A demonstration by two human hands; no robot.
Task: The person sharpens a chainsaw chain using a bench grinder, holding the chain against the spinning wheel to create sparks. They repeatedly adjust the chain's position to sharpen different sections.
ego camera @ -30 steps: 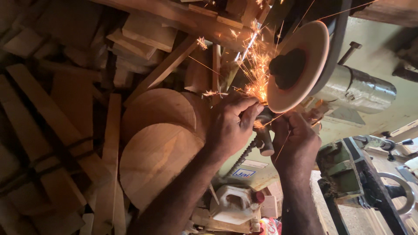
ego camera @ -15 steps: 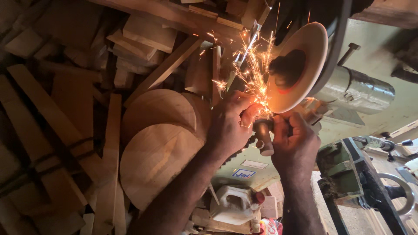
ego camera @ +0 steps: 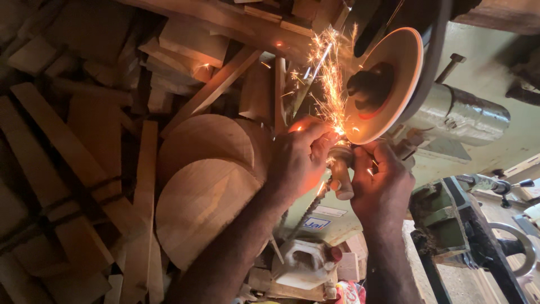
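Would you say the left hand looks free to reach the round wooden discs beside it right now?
Probably not: the left hand is gripping the wooden-handled tool against the grinding wheel together with the right hand. The wooden discs lie close, unobstructed.

Two hands: the left hand (ego camera: 298,163) and the right hand (ego camera: 382,186). One wooden-handled tool (ego camera: 340,174), one grinding wheel (ego camera: 388,84), two round wooden discs (ego camera: 205,174), one green vise (ego camera: 450,214), one white plastic jug (ego camera: 306,264).
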